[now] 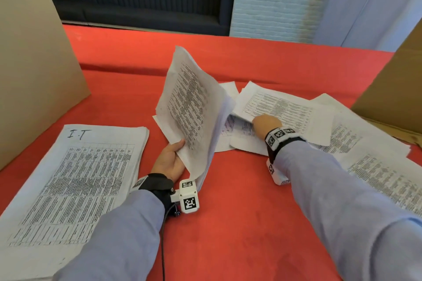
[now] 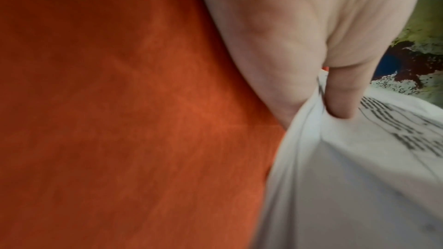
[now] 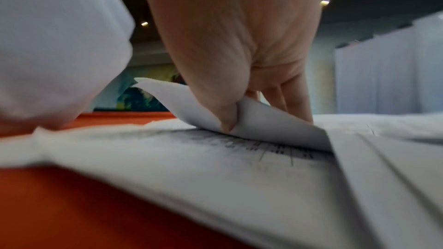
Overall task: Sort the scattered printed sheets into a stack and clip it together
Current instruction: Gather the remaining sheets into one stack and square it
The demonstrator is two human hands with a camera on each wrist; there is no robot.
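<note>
Covering the red table [image 1: 239, 212], printed sheets sit in three groups: a squared stack [image 1: 75, 185] near the left edge, long axis running away from the person; loose sheets [image 1: 342, 134] fanned toward the right edge; and a gathered bundle [image 1: 191, 107] tilted upright at the middle. The left hand [image 1: 170, 161] grips that bundle's lower edge, apparently collecting. The right hand [image 1: 266, 122] pinches one sheet's corner [image 3: 251, 118], seemingly lifting it.
</note>
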